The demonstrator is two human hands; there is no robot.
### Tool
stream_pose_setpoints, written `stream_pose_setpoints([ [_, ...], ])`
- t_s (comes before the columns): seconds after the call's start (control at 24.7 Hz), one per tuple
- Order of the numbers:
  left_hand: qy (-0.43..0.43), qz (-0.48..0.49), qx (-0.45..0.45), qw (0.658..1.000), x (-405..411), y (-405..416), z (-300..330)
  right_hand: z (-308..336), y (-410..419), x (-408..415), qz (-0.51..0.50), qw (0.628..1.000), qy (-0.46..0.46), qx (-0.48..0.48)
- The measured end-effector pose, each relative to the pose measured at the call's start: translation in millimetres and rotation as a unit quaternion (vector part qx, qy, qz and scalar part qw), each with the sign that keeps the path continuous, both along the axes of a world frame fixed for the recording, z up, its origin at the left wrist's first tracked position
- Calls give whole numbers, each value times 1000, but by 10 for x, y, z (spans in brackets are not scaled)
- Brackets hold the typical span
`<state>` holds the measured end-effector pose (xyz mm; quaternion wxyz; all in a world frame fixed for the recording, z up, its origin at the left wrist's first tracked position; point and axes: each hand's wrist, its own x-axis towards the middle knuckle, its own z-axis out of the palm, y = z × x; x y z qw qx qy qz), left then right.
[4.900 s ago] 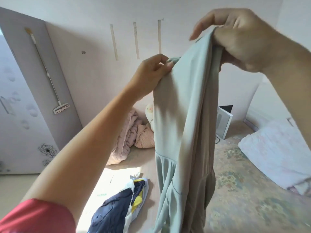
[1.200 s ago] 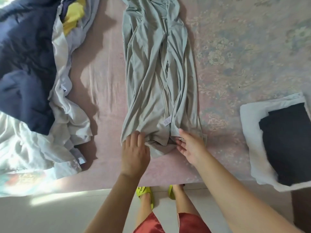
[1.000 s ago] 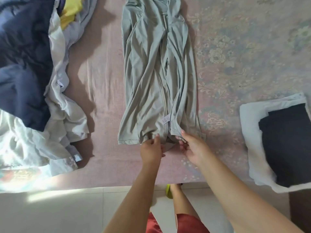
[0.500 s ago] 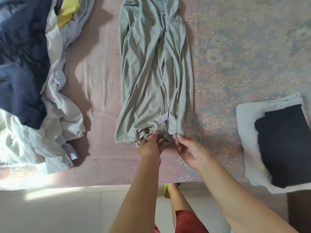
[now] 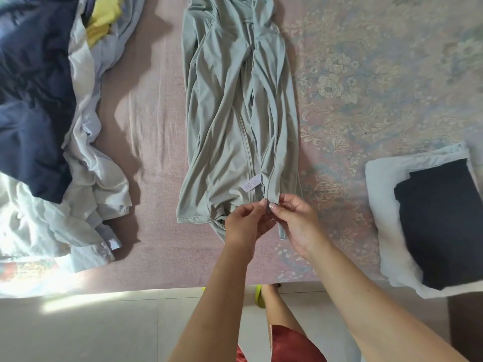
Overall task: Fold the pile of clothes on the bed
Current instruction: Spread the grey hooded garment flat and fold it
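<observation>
Both hands met at the near hem of the grey-green zip garment (image 5: 235,105). The left hand (image 5: 244,226) and the right hand (image 5: 295,226) were each pinched narrow on the bottom end of the zipper (image 5: 267,203), fingertips touching across it, apparently trying to seat the two zipper halves together. The garment lay lengthwise on the bed (image 5: 156,142), running from the near edge toward the far side, wrinkled and bunched along the middle, with a small white care label (image 5: 250,184) turned out just beside the pinch.

The likely trouble was small but real. The thin, slack fabric could be caught in the slider if it was drawn up over those folds, and a tug from the hem could drag the whole piece toward the near edge and off it, since the hem already sat close to that edge. Zipping over the twisted panels would also lock the creases in before any fold was made.

To the left, the unfolded pile (image 5: 52,142) of navy, pale and yellow cloth sprawled to the bed's left edge, well apart from the garment. At the near right corner a folded stack (image 5: 428,226), dark cloth on white, overhung the edge slightly. The bed carried a pinkish floral cover (image 5: 366,82), brightly sunlit at the left. Below it was pale tiled floor (image 5: 104,327), with a yellow-green slipper (image 5: 258,296) visible.
</observation>
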<state>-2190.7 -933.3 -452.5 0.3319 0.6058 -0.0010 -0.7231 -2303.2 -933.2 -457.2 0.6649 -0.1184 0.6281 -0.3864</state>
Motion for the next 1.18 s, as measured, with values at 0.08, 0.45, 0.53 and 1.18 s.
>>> stream_pose_setpoints([
  [0.08, -3, 22, -13, 1000, -12, 36, -25, -2, -18, -4, 13, 1000, 25, -11],
  [0.45, -429, -284, -431, 741, 183, 273, -223, 11, -94, -19, -49, 991, -60, 111],
  [0.53, -340, -159, -300, 877, 185, 234, -187, 40, -128, -17, -36, 993, -53, 99],
  [1.18, -71, -48, -10, 996, 47, -46, -103, 82, 20, 78, 104, 986, 96, 86],
])
